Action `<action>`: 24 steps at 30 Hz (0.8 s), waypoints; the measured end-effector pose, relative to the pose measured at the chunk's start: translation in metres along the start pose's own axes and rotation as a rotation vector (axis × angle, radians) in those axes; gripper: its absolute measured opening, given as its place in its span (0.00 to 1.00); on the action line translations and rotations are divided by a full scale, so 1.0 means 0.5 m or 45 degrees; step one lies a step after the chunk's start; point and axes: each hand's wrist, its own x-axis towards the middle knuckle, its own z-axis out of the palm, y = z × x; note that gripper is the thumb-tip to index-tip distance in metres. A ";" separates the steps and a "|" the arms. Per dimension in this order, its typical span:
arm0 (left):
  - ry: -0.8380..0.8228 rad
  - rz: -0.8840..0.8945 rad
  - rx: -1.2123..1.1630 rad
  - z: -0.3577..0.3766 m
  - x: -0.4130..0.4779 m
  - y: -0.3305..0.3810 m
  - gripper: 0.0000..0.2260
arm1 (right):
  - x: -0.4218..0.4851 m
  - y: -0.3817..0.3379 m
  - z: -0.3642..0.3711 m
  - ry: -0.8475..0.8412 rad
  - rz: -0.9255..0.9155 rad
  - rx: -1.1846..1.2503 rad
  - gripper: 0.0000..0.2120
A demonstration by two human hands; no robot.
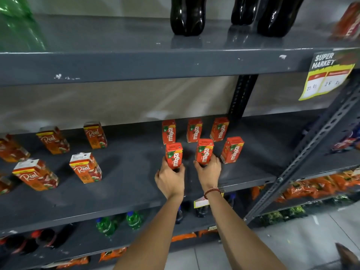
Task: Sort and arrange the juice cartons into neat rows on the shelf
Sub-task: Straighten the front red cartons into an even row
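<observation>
A supermarket aisle is shown, fitted with grey slotted-steel shelving [136, 63]. A yellow price tag [327, 75] printed "SUPER MARKET" is fixed to the upper shelf edge. Branded juice cartons [194, 130] are displayed in rows on the middle shelf, dark soft-drink bottles [188, 15] are stocked above, and orange snack packets [319, 185] are stacked at right.
</observation>
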 end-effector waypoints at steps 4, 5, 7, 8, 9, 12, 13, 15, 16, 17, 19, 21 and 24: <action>0.019 -0.020 0.041 0.000 -0.003 0.001 0.16 | 0.001 0.001 -0.001 -0.014 -0.027 0.044 0.20; 0.015 -0.032 0.051 0.000 -0.004 0.001 0.17 | 0.000 0.000 -0.001 -0.027 -0.028 0.048 0.20; 0.014 -0.043 0.060 0.002 -0.006 0.000 0.18 | -0.001 -0.001 -0.002 -0.050 -0.035 0.041 0.20; 0.021 -0.040 0.055 0.003 -0.006 -0.002 0.18 | 0.000 0.000 -0.002 -0.054 -0.037 0.039 0.20; 0.023 -0.038 0.053 0.002 -0.007 -0.003 0.18 | 0.000 -0.001 -0.003 -0.061 -0.030 0.038 0.20; 0.014 -0.019 0.046 0.002 -0.007 -0.007 0.18 | 0.000 -0.001 -0.003 -0.083 -0.006 0.039 0.22; 0.009 -0.024 0.048 0.001 -0.007 -0.006 0.17 | -0.002 -0.002 -0.003 -0.090 0.005 0.033 0.23; -0.007 -0.028 0.042 0.000 -0.007 -0.006 0.17 | -0.001 -0.002 -0.002 -0.097 0.020 0.023 0.24; -0.014 -0.023 0.036 0.000 -0.007 -0.007 0.18 | -0.001 -0.001 -0.001 -0.097 0.018 0.020 0.24; -0.022 -0.024 0.024 -0.002 -0.008 -0.007 0.18 | -0.003 -0.003 -0.002 -0.101 0.024 0.015 0.24; -0.052 -0.003 -0.028 -0.004 -0.007 -0.014 0.20 | -0.005 -0.003 -0.004 -0.107 0.035 0.023 0.26; -0.109 0.045 -0.090 -0.012 -0.009 -0.023 0.26 | -0.012 -0.001 -0.010 -0.117 0.035 0.012 0.31; -0.169 0.133 -0.170 -0.031 -0.015 -0.046 0.28 | -0.038 0.006 -0.019 -0.055 0.024 0.045 0.35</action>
